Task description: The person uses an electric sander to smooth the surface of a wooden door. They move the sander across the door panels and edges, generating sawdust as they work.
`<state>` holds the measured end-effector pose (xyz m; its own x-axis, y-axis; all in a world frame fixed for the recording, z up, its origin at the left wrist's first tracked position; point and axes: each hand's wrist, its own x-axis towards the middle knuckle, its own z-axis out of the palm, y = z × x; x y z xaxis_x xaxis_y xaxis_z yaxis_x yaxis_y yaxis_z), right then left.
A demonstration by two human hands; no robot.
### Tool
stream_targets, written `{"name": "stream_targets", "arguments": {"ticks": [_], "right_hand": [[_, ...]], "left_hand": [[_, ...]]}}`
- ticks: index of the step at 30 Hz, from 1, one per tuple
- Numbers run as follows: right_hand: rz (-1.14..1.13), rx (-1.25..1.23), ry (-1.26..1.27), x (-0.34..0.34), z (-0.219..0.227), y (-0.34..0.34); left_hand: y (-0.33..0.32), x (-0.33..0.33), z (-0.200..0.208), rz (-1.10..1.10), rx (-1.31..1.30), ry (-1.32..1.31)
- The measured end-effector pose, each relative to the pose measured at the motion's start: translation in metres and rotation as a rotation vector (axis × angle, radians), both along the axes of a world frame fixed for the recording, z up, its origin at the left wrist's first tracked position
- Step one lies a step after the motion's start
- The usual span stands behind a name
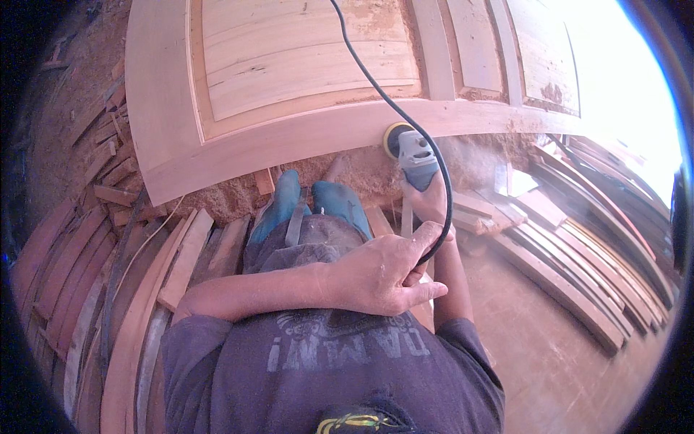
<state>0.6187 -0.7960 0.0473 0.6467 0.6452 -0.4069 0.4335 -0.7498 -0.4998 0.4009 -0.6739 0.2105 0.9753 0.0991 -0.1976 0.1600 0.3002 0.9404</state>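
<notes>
In my right hand [428, 201] is the blue-and-grey body of a handheld disc sander [417, 153]. Its round pad with a yellow rim [395, 139] is at the near edge of a pale panelled wooden door [253, 155]; whether it presses on the wood I cannot tell. My left hand [383, 273] reaches across my body, its fingers closed around a black power cord [447, 210] close to my right forearm. The cord curves up past the sander and over the door. Some left fingers are hidden beneath the hand.
Stacked wooden strips [571, 260] lie at the right, with more boards [144, 311] at the left. Sawdust [217, 192] is heaped under the door's near edge. Scrap wood [108, 159] lies beyond the door's left side. Haze hangs near the sander.
</notes>
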Motion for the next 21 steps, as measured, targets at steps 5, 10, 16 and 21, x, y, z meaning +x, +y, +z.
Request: {"name": "stream_targets", "arguments": {"ticks": [5, 10, 16, 21], "right_hand": [[-0.104, 0.012, 0.015, 0.044, -0.01, -0.007], [-0.187, 0.263, 0.248, 0.063, -0.016, -0.022], [0.128, 0.365, 0.305, -0.064, 0.002, 0.052], [0.542, 0.109, 0.284, -0.204, 0.009, 0.13]], "left_hand": [[-0.004, 0.006, 0.003, 0.057, 0.018, -0.034], [0.001, -0.004, 0.008, 0.039, 0.057, 0.009], [-0.005, -0.046, 0.001, 0.162, 0.054, -0.034], [0.011, -0.092, 0.013, 0.159, 0.102, -0.009]]}}
